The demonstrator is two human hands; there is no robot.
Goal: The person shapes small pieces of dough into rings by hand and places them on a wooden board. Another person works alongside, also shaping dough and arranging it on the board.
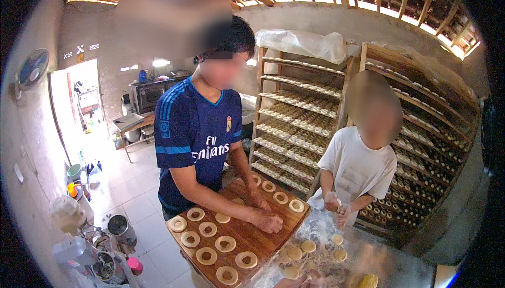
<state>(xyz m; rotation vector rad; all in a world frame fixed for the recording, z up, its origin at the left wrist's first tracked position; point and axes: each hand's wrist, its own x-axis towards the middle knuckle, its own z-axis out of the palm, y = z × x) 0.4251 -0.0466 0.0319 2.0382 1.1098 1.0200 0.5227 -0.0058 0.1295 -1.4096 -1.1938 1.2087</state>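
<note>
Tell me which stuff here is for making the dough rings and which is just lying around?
For the job: dough rings, wooden board, flat dough discs, floured table, racks of filled trays.

Lying about: wall fan, buckets and tubs on the floor, oven.

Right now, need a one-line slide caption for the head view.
Two co-workers shape pale dough rings on a brown wooden board beside a floured table, filled wooden racks behind.

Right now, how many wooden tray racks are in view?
2. The left rack stands behind the person in the blue shirt; the right rack is behind the person in white. More may be out of frame.
</note>
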